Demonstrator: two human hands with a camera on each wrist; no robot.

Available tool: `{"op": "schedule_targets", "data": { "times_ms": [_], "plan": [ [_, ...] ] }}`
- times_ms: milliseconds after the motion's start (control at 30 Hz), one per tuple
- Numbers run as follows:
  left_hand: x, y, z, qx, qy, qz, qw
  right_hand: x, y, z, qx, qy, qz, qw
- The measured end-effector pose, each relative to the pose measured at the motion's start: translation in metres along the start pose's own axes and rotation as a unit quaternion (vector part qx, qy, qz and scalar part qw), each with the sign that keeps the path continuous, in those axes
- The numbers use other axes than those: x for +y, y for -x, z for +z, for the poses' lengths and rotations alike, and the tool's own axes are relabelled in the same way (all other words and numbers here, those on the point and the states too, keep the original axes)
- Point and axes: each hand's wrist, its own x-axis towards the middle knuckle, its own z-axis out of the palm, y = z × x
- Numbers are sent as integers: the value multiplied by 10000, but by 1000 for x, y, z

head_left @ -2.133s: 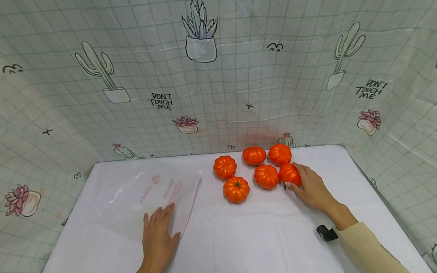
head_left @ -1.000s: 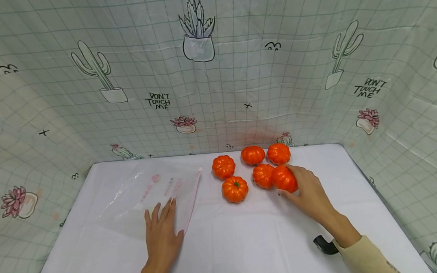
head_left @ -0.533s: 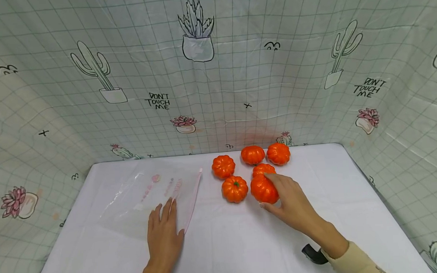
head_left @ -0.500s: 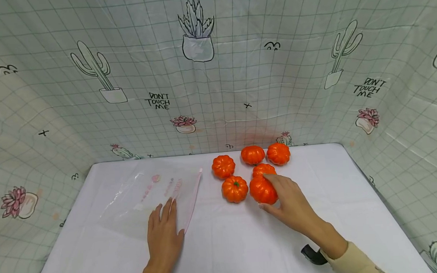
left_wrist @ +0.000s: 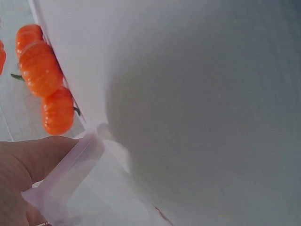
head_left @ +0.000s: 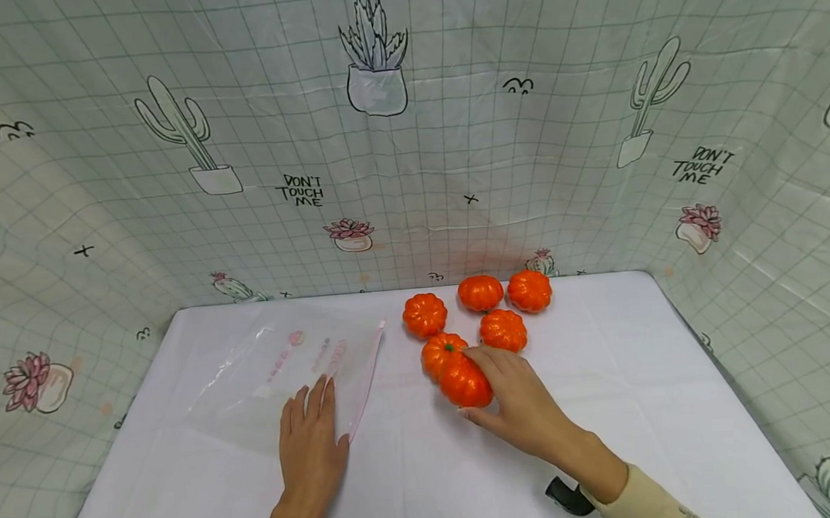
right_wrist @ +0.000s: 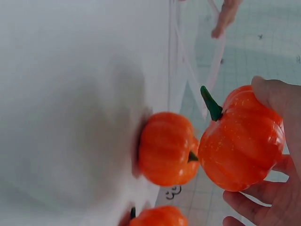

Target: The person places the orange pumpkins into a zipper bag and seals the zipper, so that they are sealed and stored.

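Note:
My right hand (head_left: pixel 522 401) grips a small orange toy pumpkin (head_left: pixel 465 382) between thumb and fingers. It hangs in front of another pumpkin (head_left: pixel 441 354) with a green stem, partly covering it. In the right wrist view the gripped pumpkin (right_wrist: pixel 242 141) shows its green stem, and the fingers wrap its far side. A clear plastic zip bag (head_left: pixel 253 382) with pink print and a pink edge lies on the left. My left hand (head_left: pixel 312 449) rests on it with fingers extended. The left wrist view shows the thumb (left_wrist: pixel 47 153) against the bag's raised pink edge (left_wrist: pixel 70 169).
Behind the gripped pumpkin, more pumpkins stand on the white table (head_left: pixel 410 475): one at left (head_left: pixel 424 316), one in the middle (head_left: pixel 503 331), and two at the back edge, including the right one (head_left: pixel 529 291). A patterned cloth (head_left: pixel 438 157) surrounds the table on three sides.
My right hand has lifted the pumpkin from the right end of the group and carried it left and nearer, past the middle pumpkin. My left hand stays on the bag, barely shifted.

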Motion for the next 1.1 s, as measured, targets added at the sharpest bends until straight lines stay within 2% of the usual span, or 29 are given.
{"op": "schedule_targets", "data": {
  "times_ms": [567,700,833,1100],
  "plan": [
    [4,-2,-3,126,-57,-31,9999,-43,-25,46,-602,-473,-395,9963],
    [5,-3,-1,78,-27,-96,9999,-53,-31,55,-737,-502,-434,9951],
    [6,-4,0,43,-6,-157,9999,-62,-37,61,-731,-510,-549,9945],
    [7,-6,1,189,-62,-103,9997,-72,-47,71,-743,-477,-650,9940]
  ]
}}
